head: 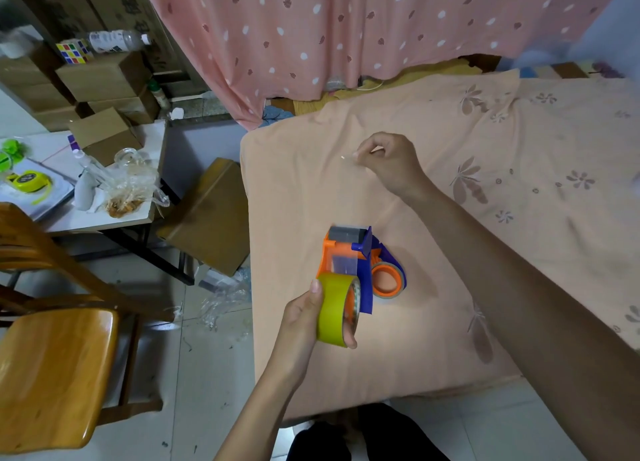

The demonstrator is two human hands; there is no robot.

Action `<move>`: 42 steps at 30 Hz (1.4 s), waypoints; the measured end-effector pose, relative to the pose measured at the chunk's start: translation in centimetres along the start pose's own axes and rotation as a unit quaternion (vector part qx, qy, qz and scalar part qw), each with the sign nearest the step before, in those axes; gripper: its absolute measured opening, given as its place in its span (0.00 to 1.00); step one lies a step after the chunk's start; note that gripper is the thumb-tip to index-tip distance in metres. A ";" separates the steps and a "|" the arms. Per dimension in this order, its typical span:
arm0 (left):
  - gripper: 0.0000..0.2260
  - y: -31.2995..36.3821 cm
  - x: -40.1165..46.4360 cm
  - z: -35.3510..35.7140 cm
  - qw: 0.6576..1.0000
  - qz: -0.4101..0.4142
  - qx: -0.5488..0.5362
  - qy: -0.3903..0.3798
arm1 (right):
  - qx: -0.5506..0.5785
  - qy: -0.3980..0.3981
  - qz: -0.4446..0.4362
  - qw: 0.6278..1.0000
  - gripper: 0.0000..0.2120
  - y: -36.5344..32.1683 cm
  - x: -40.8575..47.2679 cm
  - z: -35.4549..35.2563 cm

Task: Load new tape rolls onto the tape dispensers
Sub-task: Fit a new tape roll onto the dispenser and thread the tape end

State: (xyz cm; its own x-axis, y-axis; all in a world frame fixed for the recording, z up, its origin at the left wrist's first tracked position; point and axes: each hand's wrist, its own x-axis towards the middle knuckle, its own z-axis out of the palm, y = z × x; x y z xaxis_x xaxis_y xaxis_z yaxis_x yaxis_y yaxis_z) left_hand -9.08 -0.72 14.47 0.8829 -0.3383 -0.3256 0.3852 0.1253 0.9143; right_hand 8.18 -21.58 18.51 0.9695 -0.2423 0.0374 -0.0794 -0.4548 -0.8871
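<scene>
My left hand [304, 318] grips a yellow-green tape roll [334, 308] seated on an orange tape dispenser [332, 252], held just above the peach bed sheet [433, 131]. A clear strip of tape runs up from the roll through the dispenser's front. My right hand [388, 159] is stretched farther out over the sheet, thumb and forefinger pinched on the thin free end of that clear tape. A blue dispenser [367, 273] with an orange hub ring [386, 280] lies on the sheet just right of the orange one.
A pink dotted curtain [346, 27] hangs behind the bed. To the left are a wooden chair [52, 356], a white table [104, 214] with a yellow tape measure [27, 181] and plastic bags, and cardboard boxes [211, 218] on the floor.
</scene>
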 end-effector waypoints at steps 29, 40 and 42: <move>0.25 1.6 2.5 -1.5 0.983 0.072 -0.123 0.114 | 0.508 0.010 0.513 0.692 0.05 4.2 -13.6 5.3; 0.25 2.3 5.3 -0.3 0.978 0.086 -0.155 0.109 | 0.520 0.011 0.475 0.710 0.06 0.8 -15.4 6.4; 0.24 2.3 5.4 -0.1 0.978 0.086 -0.161 0.106 | 0.517 0.015 0.472 0.714 0.07 0.8 -15.6 6.3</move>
State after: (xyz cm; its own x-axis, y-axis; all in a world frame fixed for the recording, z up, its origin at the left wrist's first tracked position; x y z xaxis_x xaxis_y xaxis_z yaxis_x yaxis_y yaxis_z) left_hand -3.42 -2.22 14.75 0.9646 -0.0890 -0.2482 0.2608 0.4611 0.8482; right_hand -5.50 -12.80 14.37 0.5902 -0.0481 -0.8058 -0.4660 0.7948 -0.3887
